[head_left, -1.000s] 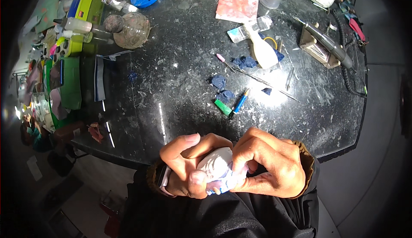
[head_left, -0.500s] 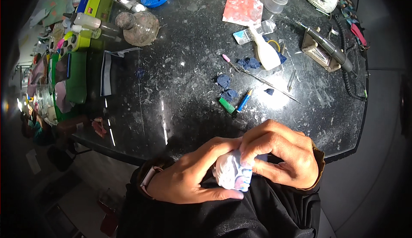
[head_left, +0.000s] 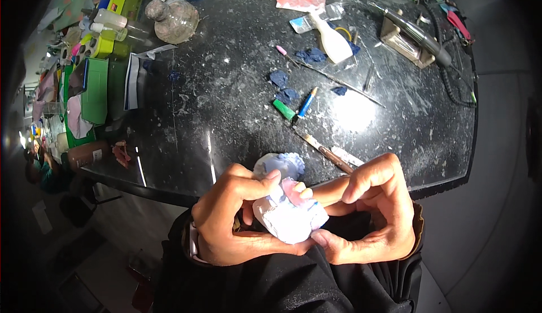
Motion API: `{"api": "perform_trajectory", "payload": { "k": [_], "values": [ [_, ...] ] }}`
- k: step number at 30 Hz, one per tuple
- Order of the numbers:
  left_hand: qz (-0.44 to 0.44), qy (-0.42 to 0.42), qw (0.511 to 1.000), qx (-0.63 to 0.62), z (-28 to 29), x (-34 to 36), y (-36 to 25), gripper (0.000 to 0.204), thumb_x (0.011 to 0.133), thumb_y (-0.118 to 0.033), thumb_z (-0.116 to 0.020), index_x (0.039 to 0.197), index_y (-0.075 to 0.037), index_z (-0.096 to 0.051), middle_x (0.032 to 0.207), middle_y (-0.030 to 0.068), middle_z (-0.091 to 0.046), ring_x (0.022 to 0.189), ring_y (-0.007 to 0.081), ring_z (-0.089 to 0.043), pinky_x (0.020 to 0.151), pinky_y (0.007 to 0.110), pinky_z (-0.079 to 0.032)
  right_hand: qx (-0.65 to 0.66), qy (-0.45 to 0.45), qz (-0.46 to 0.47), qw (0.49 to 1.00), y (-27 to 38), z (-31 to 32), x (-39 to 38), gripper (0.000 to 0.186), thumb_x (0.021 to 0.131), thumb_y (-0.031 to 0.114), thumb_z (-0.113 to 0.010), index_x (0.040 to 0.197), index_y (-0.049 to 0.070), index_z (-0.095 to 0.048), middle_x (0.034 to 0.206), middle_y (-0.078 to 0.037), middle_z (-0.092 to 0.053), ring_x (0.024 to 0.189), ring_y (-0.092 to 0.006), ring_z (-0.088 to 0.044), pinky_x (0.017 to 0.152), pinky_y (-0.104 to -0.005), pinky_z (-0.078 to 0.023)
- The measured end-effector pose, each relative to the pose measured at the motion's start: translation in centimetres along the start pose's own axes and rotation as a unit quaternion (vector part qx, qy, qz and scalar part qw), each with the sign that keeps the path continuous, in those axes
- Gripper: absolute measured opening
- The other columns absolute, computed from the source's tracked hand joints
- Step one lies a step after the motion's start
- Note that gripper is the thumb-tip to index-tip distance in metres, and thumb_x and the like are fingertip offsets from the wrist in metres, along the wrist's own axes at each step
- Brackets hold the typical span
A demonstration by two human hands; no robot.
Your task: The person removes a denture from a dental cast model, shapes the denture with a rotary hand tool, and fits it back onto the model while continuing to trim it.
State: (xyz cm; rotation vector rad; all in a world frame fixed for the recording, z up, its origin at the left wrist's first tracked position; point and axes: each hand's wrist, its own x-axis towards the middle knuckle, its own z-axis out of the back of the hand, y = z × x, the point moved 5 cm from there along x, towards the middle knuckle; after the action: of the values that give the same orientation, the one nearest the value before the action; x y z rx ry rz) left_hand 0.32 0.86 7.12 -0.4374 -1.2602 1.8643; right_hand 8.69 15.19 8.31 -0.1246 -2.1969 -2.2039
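Note:
My left hand and my right hand both grip a white plaster model over my lap, with a pink section and tooth-like shapes on its upper side and some pale blue material. My right thumb presses at its lower right; the right index finger is bent above it. A second white and pale blue cast piece lies just beyond, at the table's near edge, partly hidden by the held model. Brown-handled tools lie to its right.
The dark table holds a green cap, blue pen, thin metal tool, dark blue scraps, white bottle, handpiece on a stand, glass flask and green box. A person is at far left.
The held model has turned, now showing its pink, toothed part on top. My hands have shifted around it. The second cast piece and brown-handled tools, not seen earlier, now show near the table's edge.

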Motion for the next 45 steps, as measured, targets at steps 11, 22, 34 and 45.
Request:
{"api": "perform_trajectory", "payload": {
  "k": [11,22,34,45],
  "values": [
    [-0.097,-0.057,0.992,0.058,-1.5,-2.7,-1.9,0.065,0.046,-0.022,-0.091,0.095,0.001,-0.055,0.079,0.0067,-0.053,0.063,0.0148,-0.059,0.050,0.024,-0.049,-0.058,-0.039,0.016,0.997,0.5,-1.8,-3.0,0.044,0.072,-0.004,-0.064,0.099,-0.003,-0.028,0.091,-0.029,-0.061,0.091,-0.0277,-0.063,0.079,-0.0331,-0.053],
    [-0.120,-0.067,0.988,0.064,-2.1,-3.6,-2.0,0.061,0.050,-0.017,-0.089,0.098,0.000,-0.055,0.079,0.0070,-0.054,0.064,0.0142,-0.059,0.050,0.025,-0.050,-0.161,-0.136,0.116,0.971,0.9,-2.8,-4.0,0.034,0.072,0.000,-0.061,0.093,-0.004,-0.035,0.079,-0.022,-0.062,0.067,-0.0156,-0.063,0.059,-0.0229,-0.050],
    [-0.094,-0.078,0.991,0.064,-2.6,-3.3,-1.7,0.064,0.046,-0.017,-0.090,0.096,0.000,-0.054,0.081,0.0088,-0.056,0.066,0.0155,-0.060,0.051,0.026,-0.050,-0.115,-0.196,0.110,0.968,0.4,-2.7,-4.4,0.029,0.073,-0.008,-0.056,0.100,-0.007,-0.048,0.086,-0.015,-0.059,0.069,-0.0245,-0.064,0.059,-0.0287,-0.052],
    [-0.083,-0.090,0.991,0.062,-1.9,-2.7,-1.2,0.068,0.042,-0.022,-0.093,0.094,-0.001,-0.054,0.080,0.0092,-0.053,0.067,0.0173,-0.058,0.053,0.027,-0.049,-0.082,-0.075,0.098,0.989,0.1,-1.8,-3.5,0.046,0.077,-0.008,-0.054,0.110,-0.004,-0.021,0.098,-0.033,-0.057,0.087,-0.0287,-0.064,0.076,-0.0311,-0.052]
  ]
}}
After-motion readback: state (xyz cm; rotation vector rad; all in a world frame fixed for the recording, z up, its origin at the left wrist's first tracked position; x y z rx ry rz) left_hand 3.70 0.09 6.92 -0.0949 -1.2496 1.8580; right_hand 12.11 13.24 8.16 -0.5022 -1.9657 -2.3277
